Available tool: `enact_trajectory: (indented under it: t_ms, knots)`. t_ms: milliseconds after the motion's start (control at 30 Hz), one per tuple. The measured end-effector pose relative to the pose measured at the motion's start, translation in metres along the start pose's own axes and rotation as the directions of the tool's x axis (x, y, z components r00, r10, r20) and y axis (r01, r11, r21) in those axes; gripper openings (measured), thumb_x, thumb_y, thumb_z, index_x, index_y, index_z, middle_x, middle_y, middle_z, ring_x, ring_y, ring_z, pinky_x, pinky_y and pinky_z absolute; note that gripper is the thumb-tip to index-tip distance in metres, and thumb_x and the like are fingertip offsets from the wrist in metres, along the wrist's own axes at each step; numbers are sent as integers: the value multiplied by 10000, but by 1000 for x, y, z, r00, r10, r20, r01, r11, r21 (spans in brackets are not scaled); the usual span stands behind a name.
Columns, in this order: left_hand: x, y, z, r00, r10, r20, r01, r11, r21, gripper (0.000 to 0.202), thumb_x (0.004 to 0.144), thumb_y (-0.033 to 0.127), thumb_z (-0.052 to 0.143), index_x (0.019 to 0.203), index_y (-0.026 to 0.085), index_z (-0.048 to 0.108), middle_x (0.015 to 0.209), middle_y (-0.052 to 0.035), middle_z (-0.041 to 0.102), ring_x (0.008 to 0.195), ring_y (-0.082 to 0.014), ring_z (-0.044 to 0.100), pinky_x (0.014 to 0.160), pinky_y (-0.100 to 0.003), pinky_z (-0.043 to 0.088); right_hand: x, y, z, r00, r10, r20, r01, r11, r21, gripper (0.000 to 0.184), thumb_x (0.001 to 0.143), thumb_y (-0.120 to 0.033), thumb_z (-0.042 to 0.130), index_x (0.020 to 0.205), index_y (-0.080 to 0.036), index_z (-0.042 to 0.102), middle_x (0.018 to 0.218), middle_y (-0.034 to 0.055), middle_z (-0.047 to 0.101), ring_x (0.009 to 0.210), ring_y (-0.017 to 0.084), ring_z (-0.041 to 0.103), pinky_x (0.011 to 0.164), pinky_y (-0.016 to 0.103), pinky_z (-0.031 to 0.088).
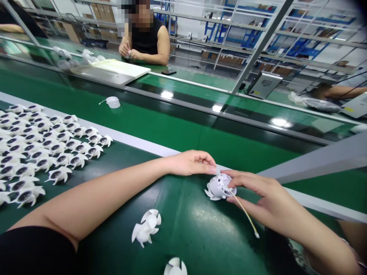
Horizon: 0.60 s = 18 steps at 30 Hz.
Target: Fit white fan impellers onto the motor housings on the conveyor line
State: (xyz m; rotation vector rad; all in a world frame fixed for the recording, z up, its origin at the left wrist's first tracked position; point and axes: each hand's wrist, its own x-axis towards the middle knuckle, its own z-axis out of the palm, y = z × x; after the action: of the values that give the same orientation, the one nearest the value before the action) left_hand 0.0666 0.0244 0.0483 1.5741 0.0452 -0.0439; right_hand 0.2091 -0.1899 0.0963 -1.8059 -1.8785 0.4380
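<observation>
A small white plastic fan impeller [218, 187] rests on the green work surface between my two hands. My left hand [190, 162] has its fingers curled, fingertips pinching the impeller's upper edge. My right hand [265, 200] grips the impeller from the right, and a thin pale stick [245, 214] runs from the impeller under my fingers toward me. Two more loose impellers [146, 227] [175, 266] lie nearer to me on the surface.
Several impellers stand in rows [43, 149] at the left. A white cap-like part [112, 102] lies on the green conveyor belt [172, 126]. Across it a person [146, 36] sits handling small parts beside a white board [120, 68]. A grey metal rail [315, 158] crosses at right.
</observation>
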Motion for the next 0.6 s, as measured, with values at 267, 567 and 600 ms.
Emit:
enact_trajectory:
  t_ms: [267, 567, 600]
  knots:
    - [-3, 4, 11, 989, -137, -55, 146, 953, 264, 492, 658, 461, 846, 1025, 187, 665, 841, 23, 623, 603, -75, 487, 566, -211, 361, 4, -5, 20, 995, 35, 97, -32, 999, -33, 80, 903, -234, 618, 951, -260, 676, 1134, 27, 719, 1025, 209, 697, 842, 292, 568]
    - [8, 5, 7, 985, -169, -38, 172, 925, 337, 566, 636, 423, 861, 1105, 201, 634, 865, 33, 636, 642, -92, 523, 585, -207, 375, 8, -19, 33, 976, 214, 41, -214, 977, -17, 37, 830, -184, 676, 852, -213, 670, 862, 7, 727, 772, 180, 670, 713, 260, 491]
    - [8, 3, 6, 985, -167, -45, 172, 923, 345, 577, 622, 436, 867, 1094, 197, 635, 849, 35, 634, 647, -97, 524, 583, -210, 373, 10, -20, 33, 968, 246, 47, -245, 969, -29, 36, 815, -180, 690, 827, -205, 666, 801, -8, 712, 727, 167, 652, 688, 251, 472]
